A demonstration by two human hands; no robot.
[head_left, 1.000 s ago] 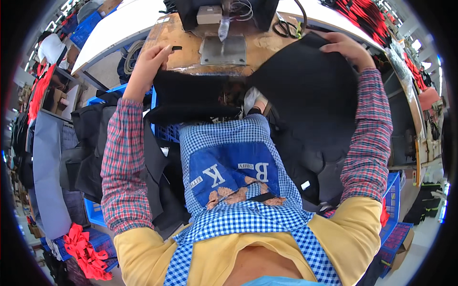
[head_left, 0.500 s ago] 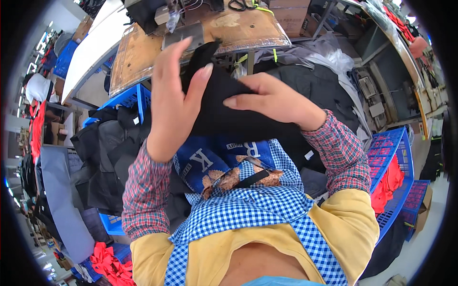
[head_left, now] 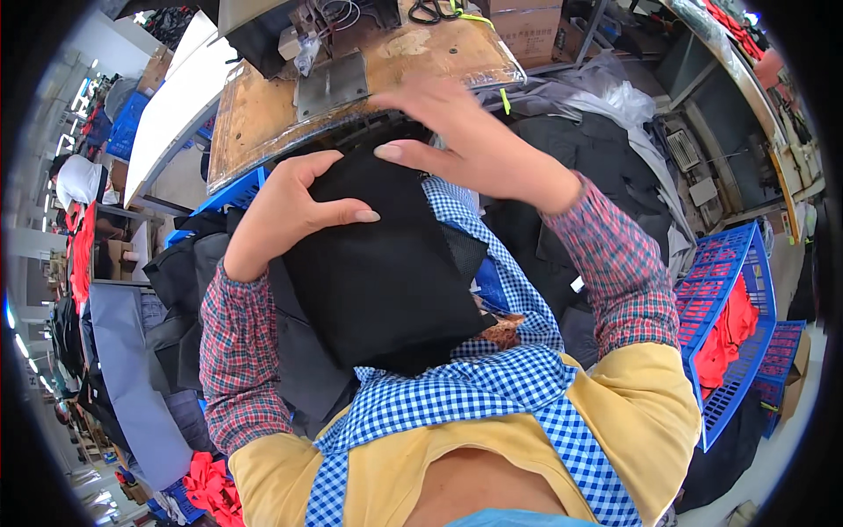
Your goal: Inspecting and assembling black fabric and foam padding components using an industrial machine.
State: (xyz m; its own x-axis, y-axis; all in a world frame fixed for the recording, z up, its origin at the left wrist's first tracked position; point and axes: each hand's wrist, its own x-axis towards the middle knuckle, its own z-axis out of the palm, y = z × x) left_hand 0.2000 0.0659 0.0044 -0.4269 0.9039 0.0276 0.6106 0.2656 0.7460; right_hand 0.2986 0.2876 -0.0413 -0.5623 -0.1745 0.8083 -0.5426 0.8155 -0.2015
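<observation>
A folded piece of black fabric (head_left: 378,272) lies over my lap and checked apron. My left hand (head_left: 285,211) grips its upper left edge, thumb on top of the cloth. My right hand (head_left: 465,140) hovers just above the fabric's top edge with fingers spread, holding nothing. Behind both hands stands a worn wooden work table (head_left: 255,105) with a metal plate (head_left: 332,83) and a machine base on it.
Blue crates (head_left: 729,290) of red cloth stand at my right. A pile of dark garments (head_left: 597,149) lies right of the table, more dark fabric (head_left: 176,290) at my left. Scissors (head_left: 436,10) rest on the table's far edge. A person in white (head_left: 79,180) is far left.
The fabric came off the table, was brought together in both hands, and now hangs folded over my lap. My right hand has let go and lifted above it.
</observation>
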